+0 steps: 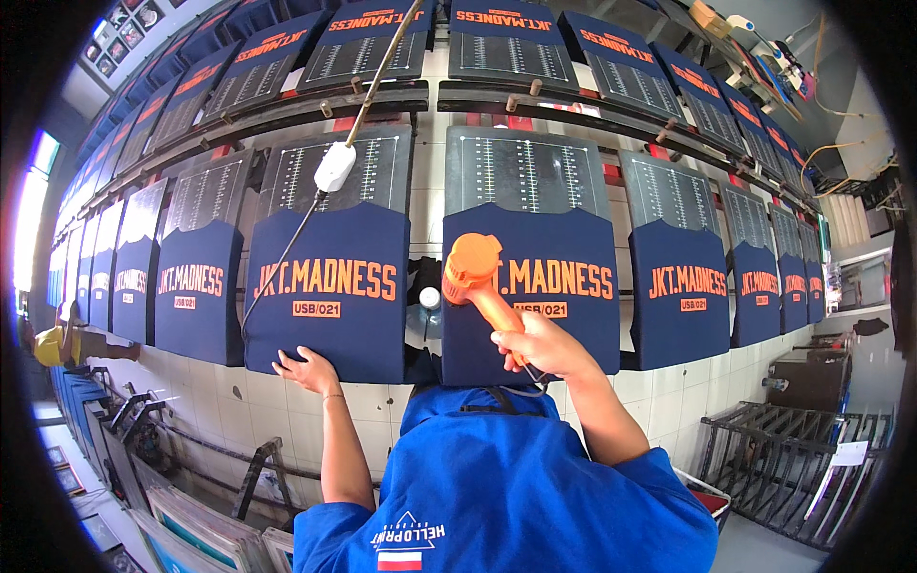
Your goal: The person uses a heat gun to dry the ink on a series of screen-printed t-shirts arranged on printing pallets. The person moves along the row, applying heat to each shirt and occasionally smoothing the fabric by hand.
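Note:
My right hand [549,346] is wrapped round the handle of an orange hair dryer [475,267]. The dryer is above a navy T-shirt [573,339] with an orange print, and it covers part of the lettering. That shirt lies on a dark board [528,177] marked with rows of white scale lines. To the left, my left hand [310,371] rests with fingers spread on the lower edge of another printed navy T-shirt [325,329]. From above, a white power socket [335,167] hangs on a cable over the left shirt's board.
Long rows of boards with matching shirts [678,286] run to both sides and behind a dark rail [564,100]. A clear bottle [425,315] stands between the two nearest boards. A black metal rack [793,468] is at lower right. Another person in yellow [53,346] is far left.

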The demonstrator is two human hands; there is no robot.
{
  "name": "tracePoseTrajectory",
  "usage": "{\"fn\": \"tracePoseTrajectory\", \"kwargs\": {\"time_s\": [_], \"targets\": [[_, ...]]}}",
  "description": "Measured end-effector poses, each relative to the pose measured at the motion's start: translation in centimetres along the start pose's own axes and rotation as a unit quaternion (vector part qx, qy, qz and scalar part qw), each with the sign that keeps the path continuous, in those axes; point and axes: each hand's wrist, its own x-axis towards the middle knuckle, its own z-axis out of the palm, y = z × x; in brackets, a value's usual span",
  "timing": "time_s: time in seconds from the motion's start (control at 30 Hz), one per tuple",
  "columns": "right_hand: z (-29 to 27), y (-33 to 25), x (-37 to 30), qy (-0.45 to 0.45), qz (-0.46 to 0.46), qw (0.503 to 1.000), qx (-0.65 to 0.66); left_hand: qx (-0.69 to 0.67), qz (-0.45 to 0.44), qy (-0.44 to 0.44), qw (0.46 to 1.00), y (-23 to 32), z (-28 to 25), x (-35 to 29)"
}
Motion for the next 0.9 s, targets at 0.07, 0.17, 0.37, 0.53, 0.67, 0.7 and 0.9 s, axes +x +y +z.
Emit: {"fn": "tracePoseTrajectory", "kwargs": {"time_s": [0.07,0.17,0.37,0.53,0.67,0.7,0.9], "targets": [[0.6,0.3,0.0,0.019,-0.002,1.0,-0.002,0.003,0.005,-0.007,1.0,0.3,-0.1,-0.1],[0.4,0.6,-0.6,0.036,-0.007,0.999,-0.002,-0.002,-0.001,-0.029,1.0,1.1,-0.5,-0.5],[-1.3,2.3,-4.6,0.151,-0.002,0.988,0.033,0.106,0.025,-0.029,0.994,-1.0,0.5,0.1],[-2.8,3.6,-7.4,0.199,0.014,0.976,0.086,0.192,0.068,-0.058,0.977,1.8,-1.0,-1.1],[-2.5,4.0,-7.1,0.193,-0.003,0.974,0.118,0.167,0.287,-0.081,0.94,2.6,-1.1,-2.1],[-2.3,4.2,-6.9,0.185,-0.012,0.976,0.114,0.133,0.331,-0.101,0.929,4.0,-0.9,-3.2],[-1.9,4.3,-6.4,0.183,-0.025,0.979,0.083,-0.075,0.514,-0.32,0.793,13.2,-0.9,-12.2]]}}
